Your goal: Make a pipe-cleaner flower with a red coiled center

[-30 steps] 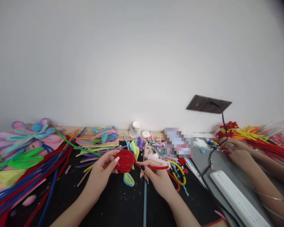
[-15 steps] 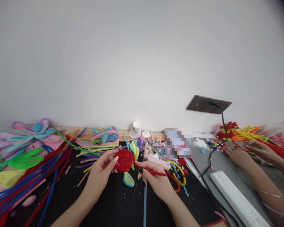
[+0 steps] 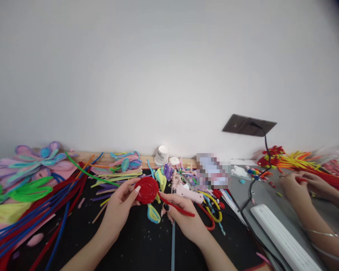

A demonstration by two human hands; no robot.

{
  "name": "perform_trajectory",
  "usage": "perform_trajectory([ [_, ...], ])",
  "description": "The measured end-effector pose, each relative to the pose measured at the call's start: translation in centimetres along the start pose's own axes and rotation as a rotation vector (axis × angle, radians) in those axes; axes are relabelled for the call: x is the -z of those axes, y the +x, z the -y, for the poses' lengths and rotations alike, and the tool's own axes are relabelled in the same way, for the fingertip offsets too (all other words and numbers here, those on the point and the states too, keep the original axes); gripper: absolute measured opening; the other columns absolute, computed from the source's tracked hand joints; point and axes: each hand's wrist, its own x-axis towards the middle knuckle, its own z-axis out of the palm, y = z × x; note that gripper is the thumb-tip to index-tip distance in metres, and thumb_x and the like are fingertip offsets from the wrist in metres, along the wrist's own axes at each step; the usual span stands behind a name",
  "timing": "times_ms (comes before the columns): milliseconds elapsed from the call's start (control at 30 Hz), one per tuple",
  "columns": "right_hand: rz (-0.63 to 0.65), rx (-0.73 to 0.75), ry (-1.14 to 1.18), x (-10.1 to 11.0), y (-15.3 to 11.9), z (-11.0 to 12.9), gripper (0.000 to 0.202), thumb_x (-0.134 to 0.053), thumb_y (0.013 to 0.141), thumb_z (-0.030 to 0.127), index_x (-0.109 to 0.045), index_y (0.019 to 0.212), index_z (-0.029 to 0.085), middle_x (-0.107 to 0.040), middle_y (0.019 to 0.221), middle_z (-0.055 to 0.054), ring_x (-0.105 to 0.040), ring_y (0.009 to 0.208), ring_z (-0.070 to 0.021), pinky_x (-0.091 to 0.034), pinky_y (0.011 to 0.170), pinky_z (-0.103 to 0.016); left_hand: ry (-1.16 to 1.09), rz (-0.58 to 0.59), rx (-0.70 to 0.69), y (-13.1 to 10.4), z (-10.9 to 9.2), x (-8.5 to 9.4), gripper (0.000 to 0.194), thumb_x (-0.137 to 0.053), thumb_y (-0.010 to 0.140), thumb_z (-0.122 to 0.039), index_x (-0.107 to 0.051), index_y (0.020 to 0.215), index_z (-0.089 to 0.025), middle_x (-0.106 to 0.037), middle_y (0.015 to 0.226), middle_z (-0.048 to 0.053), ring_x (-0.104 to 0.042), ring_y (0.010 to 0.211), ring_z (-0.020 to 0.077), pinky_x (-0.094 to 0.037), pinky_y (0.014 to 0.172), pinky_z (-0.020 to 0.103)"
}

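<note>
A flat, round red coil [image 3: 147, 191] is held at its left edge by the thumb and fingers of my left hand [image 3: 123, 199]. Pinched in my right hand [image 3: 179, 212] is a red fuzzy stem [image 3: 183, 211], its near end close to the coil's right edge. Whether that stem is joined to the coil cannot be made out. Just below the coil lies a yellow and blue loop [image 3: 153, 213]. A pink glue gun [image 3: 190, 194] rests beyond my right hand.
Bundled coloured stems [image 3: 56, 203] and fuzzy flowers [image 3: 42, 162] lie left. A white cup [image 3: 161, 155] stands by the wall. A black cable [image 3: 250, 195] and white power strip [image 3: 285, 237] are right, beside another person's hands [image 3: 299, 186] with a small red piece.
The red stem in my right hand has tilted, its far end now lower. The coil has shifted slightly left. At the right, the other person's hands have drawn together.
</note>
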Motion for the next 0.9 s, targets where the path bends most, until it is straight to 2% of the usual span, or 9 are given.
perform_trajectory([
  [167, 0.018, 0.001, -0.022, 0.00, -0.01, -0.07, 0.039, -0.058, 0.084, 0.033, -0.062, 0.120, 0.020, -0.062, 0.078, -0.003, -0.042, 0.052, -0.0067, -0.035, 0.049, -0.021, 0.001, 0.018, 0.008, 0.24, 0.37, 0.05, 0.043, -0.065, 0.073, -0.043, -0.060, 0.109, -0.020, -0.065, 0.080, 0.001, -0.062, 0.071, 0.0172, -0.051, 0.059, 0.026],
  [300, 0.008, 0.004, -0.033, 0.12, -0.07, -0.07, 0.036, -0.055, 0.085, 0.030, -0.062, 0.119, 0.020, -0.062, 0.078, -0.003, -0.042, 0.052, -0.0065, -0.035, 0.050, -0.021, -0.020, 0.054, 0.022, 0.30, 0.42, -0.03, 0.041, -0.063, 0.075, -0.041, -0.057, 0.111, -0.021, -0.066, 0.099, 0.005, -0.064, 0.082, 0.0190, -0.053, 0.064, 0.028],
  [467, -0.004, 0.000, -0.035, 0.20, 0.00, -0.09, 0.035, -0.055, 0.085, 0.029, -0.063, 0.117, 0.020, -0.063, 0.077, -0.003, -0.043, 0.052, -0.0067, -0.036, 0.050, -0.021, -0.009, 0.071, 0.028, 0.35, 0.47, -0.23, 0.041, -0.067, 0.072, -0.039, -0.052, 0.106, -0.021, -0.068, 0.090, 0.003, -0.066, 0.078, 0.0194, -0.053, 0.060, 0.027],
  [567, -0.009, -0.012, -0.037, 0.22, 0.10, -0.10, 0.033, -0.055, 0.085, 0.030, -0.064, 0.116, 0.020, -0.064, 0.077, -0.002, -0.042, 0.052, -0.0068, -0.034, 0.049, -0.021, -0.037, 0.115, 0.044, 0.46, 0.80, -0.24, 0.041, -0.068, 0.072, -0.038, -0.046, 0.104, -0.022, -0.068, 0.094, 0.004, -0.067, 0.076, 0.0196, -0.053, 0.057, 0.026],
  [700, -0.023, 0.007, -0.016, 0.28, 0.11, -0.13, 0.031, -0.053, 0.087, 0.033, -0.064, 0.113, 0.020, -0.063, 0.073, -0.001, -0.041, 0.051, -0.0069, -0.033, 0.048, -0.021, -0.051, 0.176, 0.061, 0.39, 0.91, -0.28, 0.047, -0.065, 0.075, -0.037, -0.042, 0.113, -0.023, -0.067, 0.098, 0.005, -0.068, 0.072, 0.0193, -0.052, 0.053, 0.026],
  [900, -0.031, 0.017, -0.014, 0.31, 0.07, -0.06, 0.029, -0.053, 0.087, 0.035, -0.065, 0.108, 0.018, -0.061, 0.071, -0.001, -0.040, 0.049, -0.0070, -0.030, 0.047, -0.022, -0.023, 0.233, 0.084, -0.04, 0.42, -0.35, 0.055, -0.064, 0.075, -0.038, -0.042, 0.123, -0.023, -0.064, 0.112, 0.010, -0.068, 0.084, 0.0231, -0.054, 0.056, 0.028],
])
